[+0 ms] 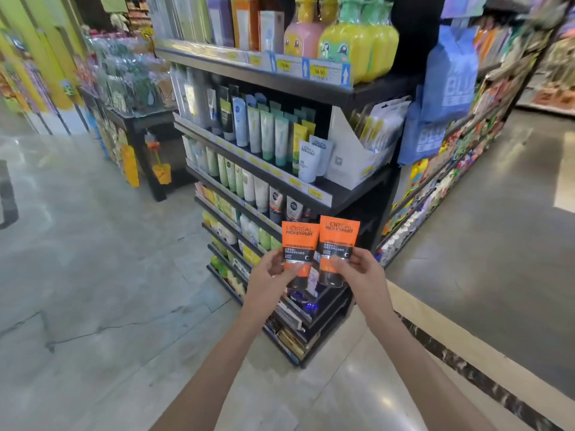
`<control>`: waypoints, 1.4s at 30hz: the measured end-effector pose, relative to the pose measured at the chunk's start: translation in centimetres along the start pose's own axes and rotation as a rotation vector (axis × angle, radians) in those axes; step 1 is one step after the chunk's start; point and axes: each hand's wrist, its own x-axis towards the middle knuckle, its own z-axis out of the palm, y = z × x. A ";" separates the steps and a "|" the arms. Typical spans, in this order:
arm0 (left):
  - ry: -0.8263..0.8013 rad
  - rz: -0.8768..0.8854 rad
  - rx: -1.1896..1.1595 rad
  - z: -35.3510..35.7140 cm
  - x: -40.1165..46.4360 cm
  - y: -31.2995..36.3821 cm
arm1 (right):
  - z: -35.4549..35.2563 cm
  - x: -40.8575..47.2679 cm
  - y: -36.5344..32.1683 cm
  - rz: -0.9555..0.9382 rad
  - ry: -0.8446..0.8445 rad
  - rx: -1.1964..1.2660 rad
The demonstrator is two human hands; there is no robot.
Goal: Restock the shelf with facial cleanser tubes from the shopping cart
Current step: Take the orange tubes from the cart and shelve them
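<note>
I hold one orange cleanser tube in each hand at lower centre of the frame, my left hand (273,272) pinching the left tube (298,247) and my right hand (357,272) pinching the right tube (337,244), both upright with caps down. The shelf (329,194) with the two white tubes (311,160) lies above them, up and slightly right. My right hand looks nearer its open spot, I judge.

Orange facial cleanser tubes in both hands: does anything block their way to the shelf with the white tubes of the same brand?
Nothing visible does. The left hand and right hand each pinch one orange tube in open air before the black shelf, which shows bare space beside the white tubes.
</note>
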 end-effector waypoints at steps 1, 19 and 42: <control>-0.013 0.008 -0.008 0.0 1.4 0.4 | 0.3 1.2 -0.5 -0.014 0.021 0.005; -0.427 0.152 -0.043 -5.2 22.5 2.4 | 5.6 18.0 -5.8 -0.165 0.534 -0.100; -0.588 0.126 -0.060 -7.7 26.8 1.0 | 8.0 23.5 -3.8 -0.028 0.668 -0.354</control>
